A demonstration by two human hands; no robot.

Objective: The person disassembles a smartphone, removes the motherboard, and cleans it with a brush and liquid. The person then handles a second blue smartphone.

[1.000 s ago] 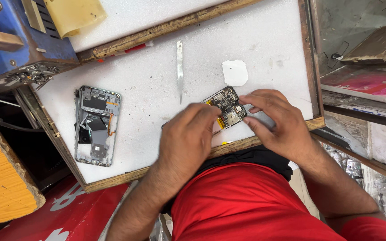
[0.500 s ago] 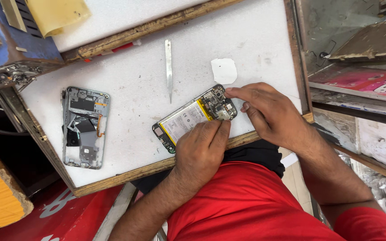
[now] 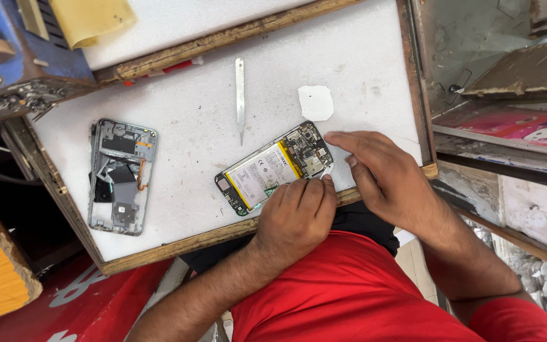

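An opened phone (image 3: 273, 168) lies face down near the near edge of the white worktop (image 3: 185, 107), its back cover already off; the battery with its yellow strip and the circuit board at the right end sit bare, so the opening-up looks done; whether any board screws or connectors are out I cannot tell.

The left hand (image 3: 295, 215) rests at the phone's near edge, fingers curled over the frame and pressing it down rather than gripping round it; the right hand (image 3: 381, 180) lies flat just right of the phone, fingers stretched out and unclenched, the forefinger tip touching the board end; a small pale sliver shows between the two hands, too small to name; neither hand holds a tool.

A metal pry blade (image 3: 240, 95) lies untouched on the worktop, far of the phone, its point towards it; a small white pad (image 3: 316, 102) sits just right of the blade; well to the left lies a separate grey phone frame (image 3: 121, 176) with loose black parts inside, apart from both hands.

In my judgement the work stands at the stage of inner parts: the shell is stripped, the battery and board are in place, and anything to do with lifting or refitting them is left.
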